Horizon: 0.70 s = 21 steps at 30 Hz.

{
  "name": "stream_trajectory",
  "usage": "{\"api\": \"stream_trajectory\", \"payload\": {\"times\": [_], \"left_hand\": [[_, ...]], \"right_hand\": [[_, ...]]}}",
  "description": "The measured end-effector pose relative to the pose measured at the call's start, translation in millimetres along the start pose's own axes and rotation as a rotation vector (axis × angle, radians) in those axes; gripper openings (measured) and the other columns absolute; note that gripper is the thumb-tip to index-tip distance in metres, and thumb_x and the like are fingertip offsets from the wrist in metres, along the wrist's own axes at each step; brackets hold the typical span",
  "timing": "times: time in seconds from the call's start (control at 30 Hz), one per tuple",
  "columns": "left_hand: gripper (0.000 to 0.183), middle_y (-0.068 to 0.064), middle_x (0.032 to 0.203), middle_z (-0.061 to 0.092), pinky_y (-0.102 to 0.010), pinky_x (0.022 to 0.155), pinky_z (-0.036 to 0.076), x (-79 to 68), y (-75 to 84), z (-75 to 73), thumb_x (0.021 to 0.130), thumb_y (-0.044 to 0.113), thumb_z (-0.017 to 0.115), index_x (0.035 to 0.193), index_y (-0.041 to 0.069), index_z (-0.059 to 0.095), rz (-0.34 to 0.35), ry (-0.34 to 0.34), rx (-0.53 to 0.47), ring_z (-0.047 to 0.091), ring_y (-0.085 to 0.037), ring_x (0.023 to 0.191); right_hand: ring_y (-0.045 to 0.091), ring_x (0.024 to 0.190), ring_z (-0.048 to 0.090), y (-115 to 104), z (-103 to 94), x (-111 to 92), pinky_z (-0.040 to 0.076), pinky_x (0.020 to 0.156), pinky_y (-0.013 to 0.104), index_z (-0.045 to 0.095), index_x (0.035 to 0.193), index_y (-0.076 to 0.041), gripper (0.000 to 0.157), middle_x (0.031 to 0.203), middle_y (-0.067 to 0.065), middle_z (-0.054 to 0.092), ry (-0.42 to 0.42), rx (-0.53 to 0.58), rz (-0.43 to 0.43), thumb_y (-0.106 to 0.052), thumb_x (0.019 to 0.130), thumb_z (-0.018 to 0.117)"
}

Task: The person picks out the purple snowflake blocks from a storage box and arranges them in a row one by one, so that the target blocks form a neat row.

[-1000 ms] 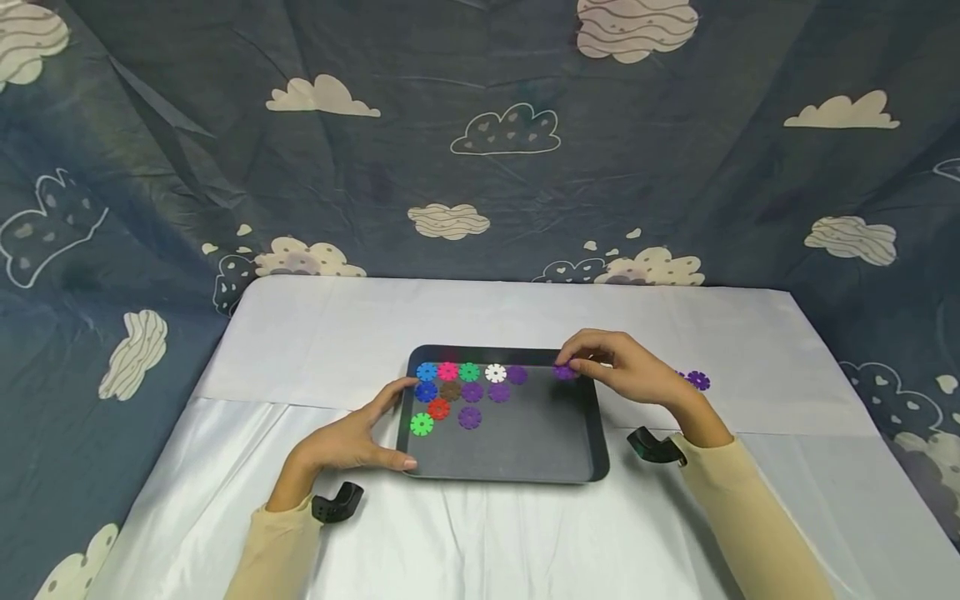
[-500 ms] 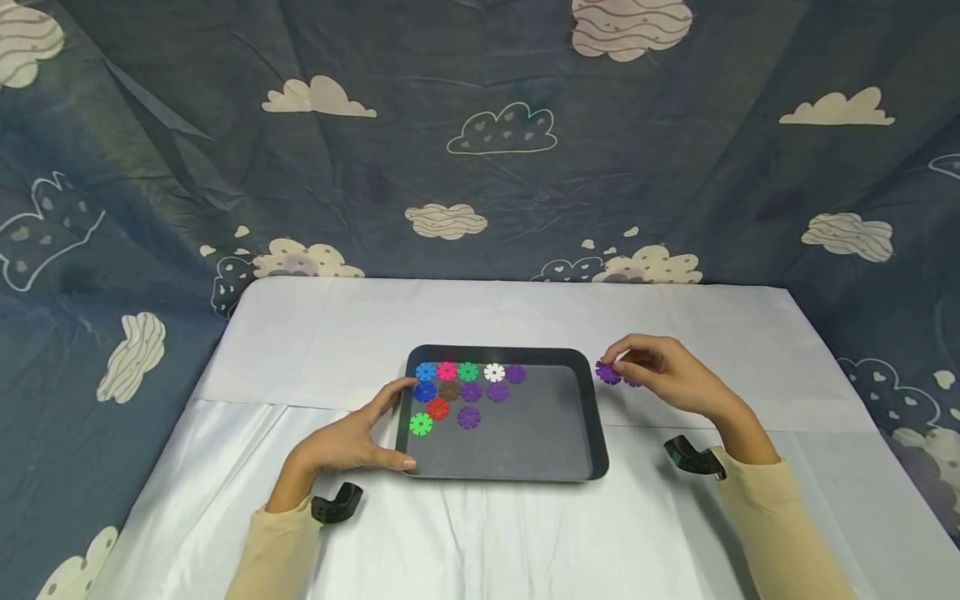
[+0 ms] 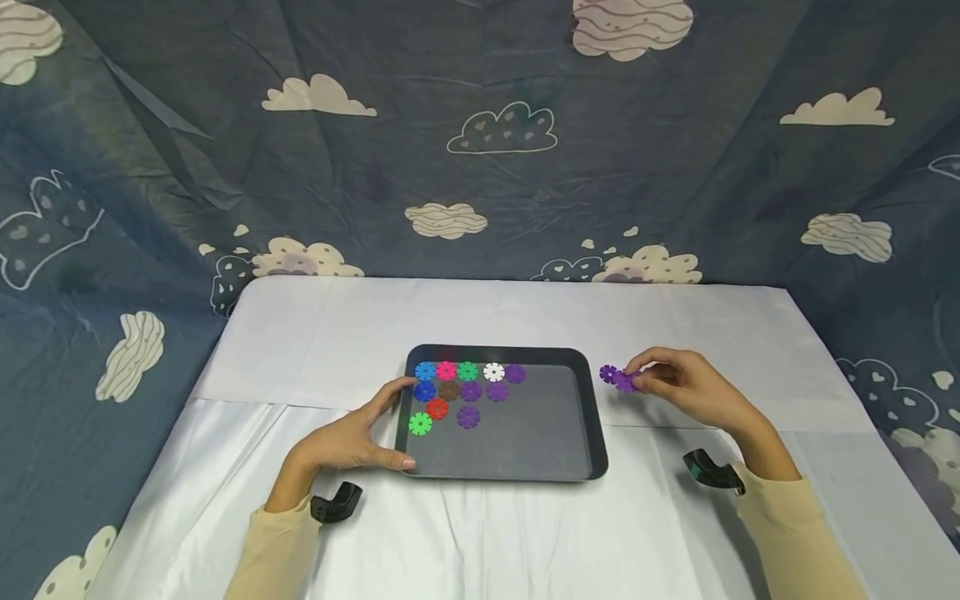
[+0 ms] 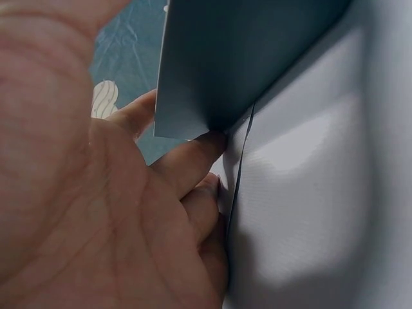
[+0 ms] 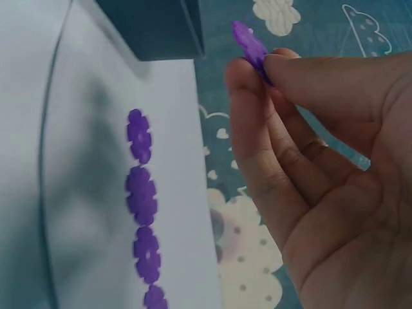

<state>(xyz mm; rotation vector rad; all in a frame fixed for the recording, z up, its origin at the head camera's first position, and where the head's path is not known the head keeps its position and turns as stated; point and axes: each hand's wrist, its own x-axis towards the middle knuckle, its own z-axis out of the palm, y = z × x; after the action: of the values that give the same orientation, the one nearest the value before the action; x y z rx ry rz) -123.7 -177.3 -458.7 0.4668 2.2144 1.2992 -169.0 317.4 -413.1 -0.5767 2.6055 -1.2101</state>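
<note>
1. So what's new: a second ago the right hand [image 3: 690,387] was at the tray's 1 to 2 o'clock corner with a purple disc under its fingertips. Now it's off past the tray at 2 o'clock, and no disc shows in that corner. My read: that spot isn't filled at this point.
2. It's got a thin, round, notched purple plastic-looking disc [image 5: 250,44] pinched between thumb and fingertip, lifted clear of the white-cloth-covered desk [image 3: 487,312].
3. Which way it points: being round, it has no real long axis across its face. The right wrist cam sees it nearly edge-on, tilted, edge running 11 to 5 o'clock.
4. Near it on the desk lies a row of flat purple discs [image 5: 141,198], running roughly 12 to 6 in that same wrist view.
5. Left hand [image 3: 341,442] rests loosely against the 9 o'clock end of the dark grey rectangular tray [image 3: 501,479], thumb and index spread; not clenched. Tray's long axis goes 9 to 3.
6. The multicoloured notched discs [image 3: 447,371] in the tray bunch toward 10 o'clock, lying flat.
</note>
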Motion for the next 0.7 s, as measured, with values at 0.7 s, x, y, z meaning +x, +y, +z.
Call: {"api": "stream_trajectory", "payload": {"times": [0.7], "left_hand": [[0.115,-0.018,0.168,0.006,-0.067,0.118,0.013,-0.8,2.3,-0.2,0.074,0.039,0.089,0.160,0.031,0.013,-0.012,0.003,-0.005,0.004,-0.040,0.154]], "right_hand": [[0.019,0.086,0.065,23,21.7,3,0.055,0.072,0.024,0.072,0.100,-0.007,0.016,0.101,0.009,0.072,0.012,-0.234,0.022,0.005,0.090,0.067]]}}
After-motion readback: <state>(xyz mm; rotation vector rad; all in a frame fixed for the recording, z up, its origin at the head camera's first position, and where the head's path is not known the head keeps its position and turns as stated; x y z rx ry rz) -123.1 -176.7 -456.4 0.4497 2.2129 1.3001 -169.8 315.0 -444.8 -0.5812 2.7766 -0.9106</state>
